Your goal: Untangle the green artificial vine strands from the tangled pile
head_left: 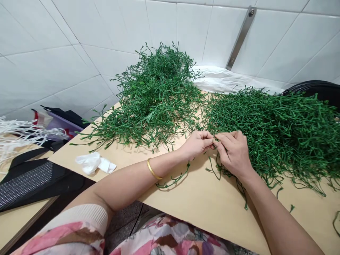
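My left hand [198, 144] and my right hand [233, 151] meet fingertip to fingertip over the table, each pinched on a thin green plastic stem that is mostly hidden by the fingers. From beneath my left wrist a piece of green stem [175, 180] trails onto the tabletop. Close against my right hand lies a large heap of green artificial stems [276, 124] with small forked tips. Beyond my left hand rises another tangled pile of the same stems [159, 95].
The pale wooden table [191, 209] borders a white tiled wall [127, 24]. A crumpled white tissue [91, 163] lies at its left edge. White plastic stems [21, 132] and a black mesh item [29, 182] sit farther left. Behind the heap are white sheeting [228, 79] and black round objects [313, 88].
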Motion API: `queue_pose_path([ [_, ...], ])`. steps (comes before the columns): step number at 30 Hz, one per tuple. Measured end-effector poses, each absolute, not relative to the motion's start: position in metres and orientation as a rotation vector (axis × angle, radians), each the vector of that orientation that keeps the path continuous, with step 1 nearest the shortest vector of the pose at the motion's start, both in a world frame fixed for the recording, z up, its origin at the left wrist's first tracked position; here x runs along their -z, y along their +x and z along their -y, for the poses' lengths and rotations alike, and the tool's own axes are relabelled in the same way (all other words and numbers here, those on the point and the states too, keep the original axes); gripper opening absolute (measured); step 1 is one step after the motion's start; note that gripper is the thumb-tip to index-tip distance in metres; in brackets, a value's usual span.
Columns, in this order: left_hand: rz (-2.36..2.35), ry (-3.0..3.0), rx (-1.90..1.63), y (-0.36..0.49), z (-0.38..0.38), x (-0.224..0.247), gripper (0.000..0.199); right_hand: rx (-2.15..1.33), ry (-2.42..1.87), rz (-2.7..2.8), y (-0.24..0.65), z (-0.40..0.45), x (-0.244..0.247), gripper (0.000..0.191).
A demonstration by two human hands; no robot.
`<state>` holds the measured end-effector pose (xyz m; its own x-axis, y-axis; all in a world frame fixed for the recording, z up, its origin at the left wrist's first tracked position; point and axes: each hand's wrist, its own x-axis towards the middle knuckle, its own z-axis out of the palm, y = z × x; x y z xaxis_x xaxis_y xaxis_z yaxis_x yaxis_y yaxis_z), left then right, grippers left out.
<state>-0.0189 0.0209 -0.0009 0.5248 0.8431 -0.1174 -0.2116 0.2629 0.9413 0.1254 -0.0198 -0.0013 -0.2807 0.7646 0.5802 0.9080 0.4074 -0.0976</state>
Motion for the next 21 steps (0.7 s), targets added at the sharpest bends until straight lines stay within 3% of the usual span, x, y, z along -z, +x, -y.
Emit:
queue_pose_path([
  [7,-0.761,1.321,-0.761,-0.023,-0.018,-0.01,0.012,0.319,-1.464,2.151,0.124,0.02,-0.007,0.029],
  [15,-0.416,1.047,-0.521,-0.029,-0.014,-0.022,0.015,-0.984,-1.008,1.678,0.131,0.024,-0.016,0.037],
  [21,-0.373,0.928,-0.587,-0.031,-0.021,-0.018,0.017,-1.118,-0.693,1.302,0.13,0.029,-0.031,0.04],
])
